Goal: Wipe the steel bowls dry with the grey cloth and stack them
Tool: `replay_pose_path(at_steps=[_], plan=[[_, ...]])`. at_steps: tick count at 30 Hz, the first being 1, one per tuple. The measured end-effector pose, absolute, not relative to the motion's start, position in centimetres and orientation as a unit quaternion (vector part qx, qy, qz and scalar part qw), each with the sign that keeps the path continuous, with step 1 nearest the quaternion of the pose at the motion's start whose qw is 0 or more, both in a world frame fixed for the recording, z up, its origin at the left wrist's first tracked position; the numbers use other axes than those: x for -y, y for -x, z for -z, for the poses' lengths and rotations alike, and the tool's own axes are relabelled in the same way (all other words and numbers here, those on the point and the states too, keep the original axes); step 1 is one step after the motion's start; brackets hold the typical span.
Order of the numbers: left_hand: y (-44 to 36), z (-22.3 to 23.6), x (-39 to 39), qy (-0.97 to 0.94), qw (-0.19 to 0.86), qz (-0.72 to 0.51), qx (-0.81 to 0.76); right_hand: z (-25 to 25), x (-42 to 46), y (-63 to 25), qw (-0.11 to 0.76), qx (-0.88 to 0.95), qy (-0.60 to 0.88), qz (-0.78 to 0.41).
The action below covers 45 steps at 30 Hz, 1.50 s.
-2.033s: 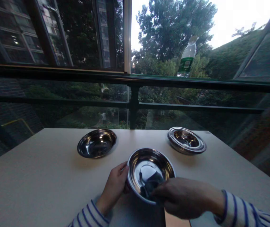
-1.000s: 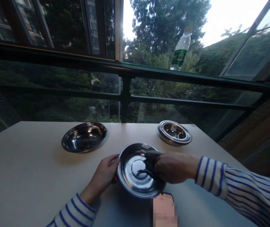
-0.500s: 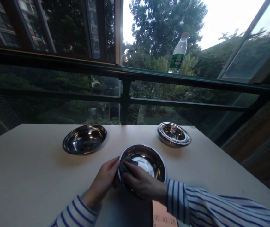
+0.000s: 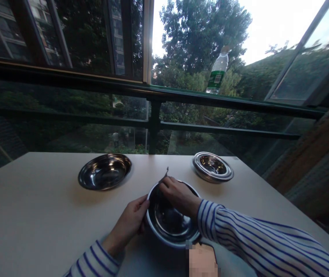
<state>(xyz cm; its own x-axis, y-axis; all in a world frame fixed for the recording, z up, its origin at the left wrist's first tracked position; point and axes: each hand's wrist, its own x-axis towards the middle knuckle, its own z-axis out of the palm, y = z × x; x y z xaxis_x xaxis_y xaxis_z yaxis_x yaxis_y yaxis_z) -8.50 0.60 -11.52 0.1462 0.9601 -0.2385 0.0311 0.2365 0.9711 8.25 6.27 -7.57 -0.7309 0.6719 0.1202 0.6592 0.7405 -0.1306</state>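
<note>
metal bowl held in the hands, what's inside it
Inside the metal bowl, shiny wall and floor show toward the near side. The right hand reaches over the far part, holding a dark cloth at the rim; what that hand covers can't be seen.

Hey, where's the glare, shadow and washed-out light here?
All in the head view: glints streak the held bowl and far-left bowl; the sky is blown out above the railing; soft shadow lies on the table by the far-left bowl.

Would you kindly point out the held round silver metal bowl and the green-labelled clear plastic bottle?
Held round silver metal bowl (image 4: 172, 222), head view: inner base.
Green-labelled clear plastic bottle (image 4: 216, 76), head view: label.
</note>
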Motion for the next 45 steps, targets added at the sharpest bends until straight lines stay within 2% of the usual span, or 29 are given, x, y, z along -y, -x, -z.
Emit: replay_pose_path(at_steps=[3, 9, 16, 23, 30, 38, 45], plan=[[8.4, 11.4, -0.6, -0.486, 0.582, -0.393, -0.521, 7.5, -6.7, -8.3, 0.069, 0.929, 0.364, 0.001], [8.5, 10.7, -0.4, -0.469, 0.586, -0.407, -0.521, 7.6, -6.4, -7.8, 0.027, 0.971, 0.234, 0.030], [8.1, 10.7, -0.3, -0.471, 0.580, -0.403, -0.529, 7.4, -8.0, -9.9, 0.007, 0.939, 0.325, 0.115], [8.5, 10.9, -0.7, -0.464, 0.579, -0.411, -0.530, 7.3, -7.7, -7.4, -0.022, 0.978, 0.164, 0.127], [8.3, 10.6, -0.7, -0.465, 0.567, -0.416, -0.538, 6.9, -9.3, -11.1, -0.030, 0.954, 0.237, 0.182], [8.4, 10.5, -0.7, -0.469, 0.572, -0.407, -0.536, 7.6, -9.1, -7.3, -0.027, 0.982, 0.062, 0.177], [8.4, 10.2, -0.6, -0.483, 0.560, -0.400, -0.542, 6.9, -9.9, -11.8, -0.041, 0.966, 0.141, 0.211]])
